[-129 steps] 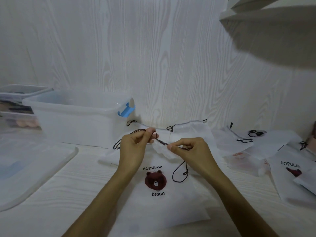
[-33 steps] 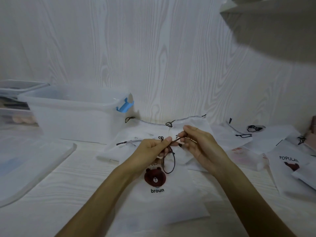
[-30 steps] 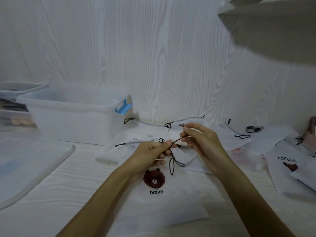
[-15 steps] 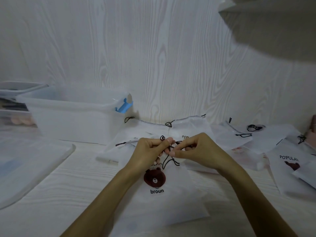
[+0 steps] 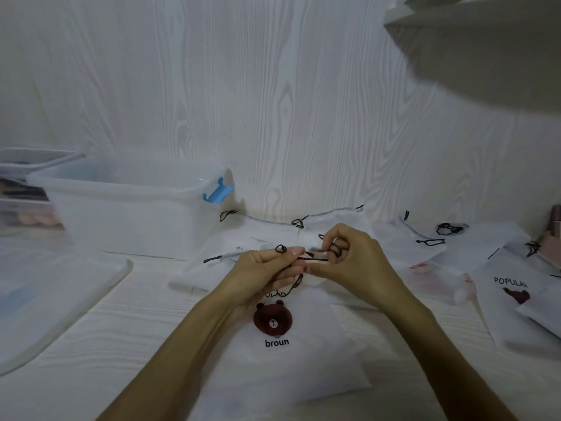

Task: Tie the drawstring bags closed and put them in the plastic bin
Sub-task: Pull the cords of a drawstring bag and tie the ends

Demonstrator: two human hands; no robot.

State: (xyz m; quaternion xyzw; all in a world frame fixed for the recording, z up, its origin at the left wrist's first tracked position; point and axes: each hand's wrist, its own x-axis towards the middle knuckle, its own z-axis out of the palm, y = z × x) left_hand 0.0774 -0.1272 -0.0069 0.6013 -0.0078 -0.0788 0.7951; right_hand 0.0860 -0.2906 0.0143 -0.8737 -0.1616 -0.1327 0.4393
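- Lying flat on the white wood-grain table [image 5: 91,344], the white drawstring bag [image 5: 288,360] shows a brown bear face and the word "broun"; its top edge is gathered up between the two hands.
- Its dark drawstring [image 5: 315,259] runs in a short straight line from one hand to the other, and a small loop of it stands above the left thumb.
- The left hand [image 5: 261,275] pinches the drawstring between thumb and forefinger, with the other fingers curled under it.
- The right hand [image 5: 355,262] has its fingers curled, and the cord is wound around one finger; the thumb points toward the left hand.
- The two hands are almost touching, just above the bear print.
- Behind this bag, more white drawstring bags [image 5: 334,226] lie flat near the wall, with their dark cords at the top.
- To the right, other bags [image 5: 516,314] are spread out; one shows "POPULAR" and a part of a bear.
- The clear plastic bin [image 5: 130,214] stands at the left, near the wall, with a blue latch [image 5: 218,192] on its near end. What is inside I cannot tell.
- A translucent lid [image 5: 54,299] lies flat on the table at the far left, in front of the bin.
- Behind the bin, another clear container [image 5: 24,189] is partly seen.
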